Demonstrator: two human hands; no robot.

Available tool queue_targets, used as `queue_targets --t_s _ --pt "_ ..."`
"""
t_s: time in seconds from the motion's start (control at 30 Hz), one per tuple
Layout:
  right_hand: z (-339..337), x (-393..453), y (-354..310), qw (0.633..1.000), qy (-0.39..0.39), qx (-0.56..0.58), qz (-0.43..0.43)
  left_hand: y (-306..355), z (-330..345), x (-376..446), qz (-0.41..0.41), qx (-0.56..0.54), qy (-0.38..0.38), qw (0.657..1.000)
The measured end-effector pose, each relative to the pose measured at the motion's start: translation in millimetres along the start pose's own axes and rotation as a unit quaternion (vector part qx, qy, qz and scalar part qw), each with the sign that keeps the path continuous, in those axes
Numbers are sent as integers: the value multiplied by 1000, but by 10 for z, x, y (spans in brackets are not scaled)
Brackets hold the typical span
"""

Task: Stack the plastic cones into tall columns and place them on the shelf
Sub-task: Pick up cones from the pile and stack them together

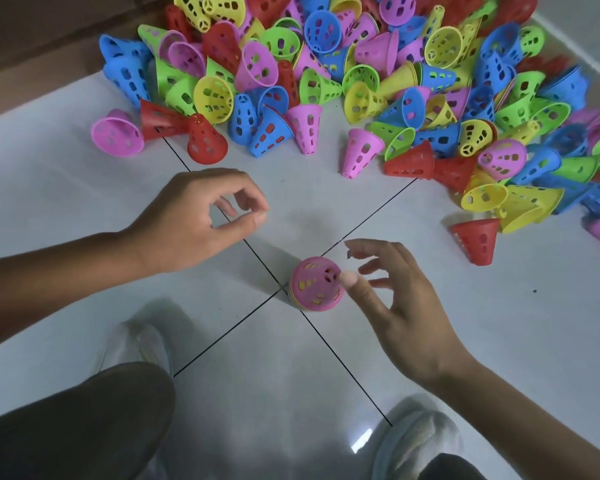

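Observation:
A short stack of cones [315, 284] with a pink one on top stands upright on the white tiled floor, where the dark grout lines cross. My right hand [400, 306] hovers just right of it, fingers spread and relaxed, the thumb tip close to the top cone; whether it touches I cannot tell. My left hand [201, 216] hangs above the floor to the upper left of the stack, fingers loosely curled with thumb and forefinger near each other, holding nothing. A big heap of loose cones [361, 81] in pink, blue, green, yellow and red fills the far side.
Single cones lie apart from the heap: a red one [476, 240] at the right, a pink one [360, 152] in the middle, a pink one [118, 136] at the left. My knee [84, 420] and shoes [413, 441] are at the bottom. A brown surface [49, 39] borders the far left.

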State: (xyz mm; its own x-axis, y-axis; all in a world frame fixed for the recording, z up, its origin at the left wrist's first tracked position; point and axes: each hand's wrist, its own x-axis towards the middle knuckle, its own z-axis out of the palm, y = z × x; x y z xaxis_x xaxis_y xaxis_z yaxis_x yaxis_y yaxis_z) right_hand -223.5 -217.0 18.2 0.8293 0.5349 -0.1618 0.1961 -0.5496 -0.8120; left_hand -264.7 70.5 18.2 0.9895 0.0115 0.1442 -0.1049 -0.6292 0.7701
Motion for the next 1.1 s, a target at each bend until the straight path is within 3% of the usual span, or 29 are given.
queue_targets --t_s 0.4,0.7,1.1 --pt "-389 1326 626 990 72 -119 -26 -659 88 643 -38 92 -24 995" --pt "-406 1946 792 970 118 -203 60 -1045 119 1272 3 236 -9 972" --pt "-348 2359 922 975 73 -197 70 -1257 324 1735 25 338 -49 939"
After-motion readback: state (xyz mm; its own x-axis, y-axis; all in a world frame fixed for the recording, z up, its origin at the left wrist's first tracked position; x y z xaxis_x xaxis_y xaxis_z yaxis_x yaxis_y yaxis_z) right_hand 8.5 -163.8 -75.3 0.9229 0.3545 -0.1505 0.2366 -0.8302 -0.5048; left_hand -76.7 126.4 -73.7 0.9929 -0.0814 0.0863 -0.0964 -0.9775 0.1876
